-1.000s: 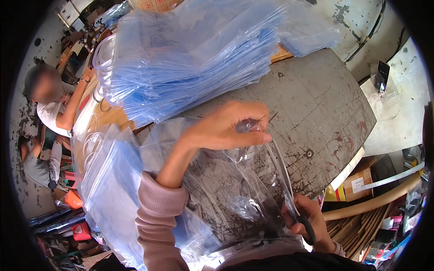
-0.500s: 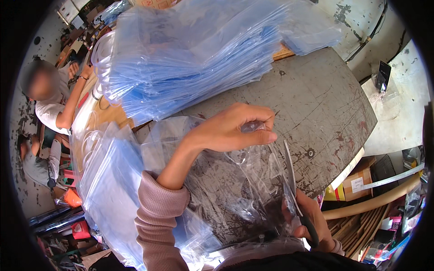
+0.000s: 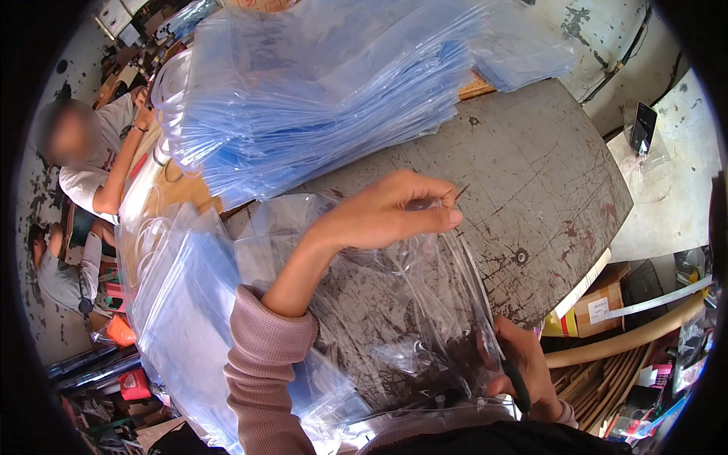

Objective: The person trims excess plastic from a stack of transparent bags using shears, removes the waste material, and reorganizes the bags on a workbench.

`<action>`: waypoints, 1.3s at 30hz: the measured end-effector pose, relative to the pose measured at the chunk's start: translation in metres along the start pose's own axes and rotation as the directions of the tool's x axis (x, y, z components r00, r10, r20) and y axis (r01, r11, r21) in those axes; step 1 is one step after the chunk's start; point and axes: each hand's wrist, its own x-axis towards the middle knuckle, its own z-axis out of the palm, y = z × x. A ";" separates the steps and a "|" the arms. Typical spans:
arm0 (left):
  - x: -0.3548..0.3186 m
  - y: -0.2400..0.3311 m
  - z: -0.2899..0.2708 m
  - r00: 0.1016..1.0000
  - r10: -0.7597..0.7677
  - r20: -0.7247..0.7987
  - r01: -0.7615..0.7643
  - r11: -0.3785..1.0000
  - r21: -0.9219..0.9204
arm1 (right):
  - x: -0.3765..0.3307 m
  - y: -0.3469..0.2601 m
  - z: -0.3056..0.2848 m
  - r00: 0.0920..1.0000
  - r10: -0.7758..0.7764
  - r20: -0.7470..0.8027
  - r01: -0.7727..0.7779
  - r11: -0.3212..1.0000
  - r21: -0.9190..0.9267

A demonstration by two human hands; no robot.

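Your left hand [image 3: 390, 212] arches from a bent wrist [image 3: 326, 233], thumb [image 3: 453, 218] pinched inward. Your right hand [image 3: 525, 360] curls lower down.

No wording, number or sign was legible. A white label was observed on the side of a brown cardboard box [image 3: 616, 293] at the right; its print was too small to make out. A second carton [image 3: 262, 4], cut off by the upper edge, bore reddish marks, likewise unreadable. Any marks on the dark phone [image 3: 643, 127] were too small to tell.
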 end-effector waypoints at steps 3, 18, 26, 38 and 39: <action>0.001 -0.001 0.000 0.999 -0.030 -0.014 0.030 0.999 0.014 | -0.001 0.003 0.000 1.000 0.014 -0.026 -0.013 1.000 0.022; 0.002 -0.003 0.006 0.996 -0.086 -0.017 0.085 0.994 -0.064 | 0.001 0.007 0.000 0.999 0.033 -0.011 -0.030 0.976 0.218; 0.002 -0.004 0.006 0.995 -0.095 -0.036 0.093 0.994 -0.053 | -0.002 0.004 0.002 0.996 0.074 -0.058 -0.052 0.948 0.314; 0.005 -0.006 0.011 0.990 -0.131 -0.051 0.135 0.988 0.076 | 0.003 0.000 0.002 0.998 0.068 -0.002 -0.063 0.928 0.366; 0.005 -0.006 0.011 0.990 -0.133 -0.049 0.136 0.988 0.075 | 0.004 -0.001 0.003 0.998 0.066 -0.013 -0.056 0.928 0.369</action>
